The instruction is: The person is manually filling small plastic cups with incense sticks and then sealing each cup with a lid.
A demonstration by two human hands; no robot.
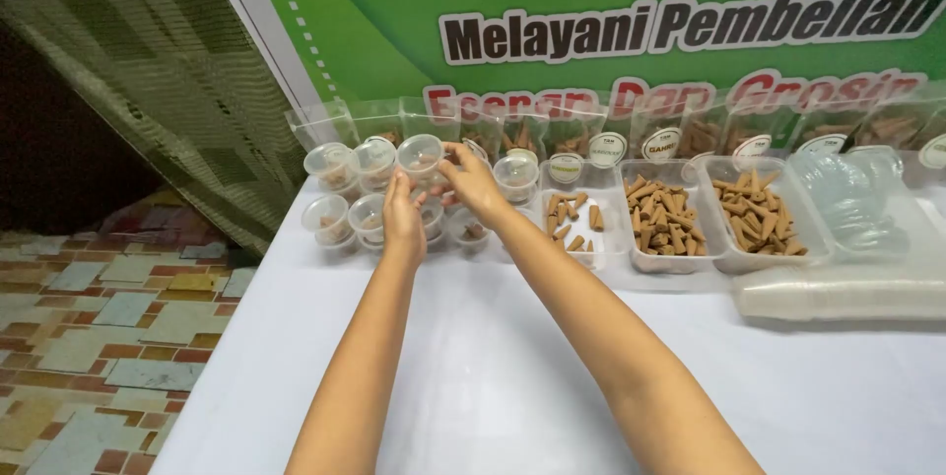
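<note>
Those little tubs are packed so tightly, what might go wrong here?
1. The small lidded tubs stand stacked and touching; the hands, left hand and right hand, reach into their midst and might topple one.
2. The outer tubs sit near the white table edge and could fall to the floor.

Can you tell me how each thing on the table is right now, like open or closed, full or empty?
small round cups: lidded, stacked, brown pieces inside
cup in hands: held up, lid on
left hand: touching cup
right hand: gripping cup
rectangular trays: open, holding brown cones
clear bags: standing upright in a row
</note>
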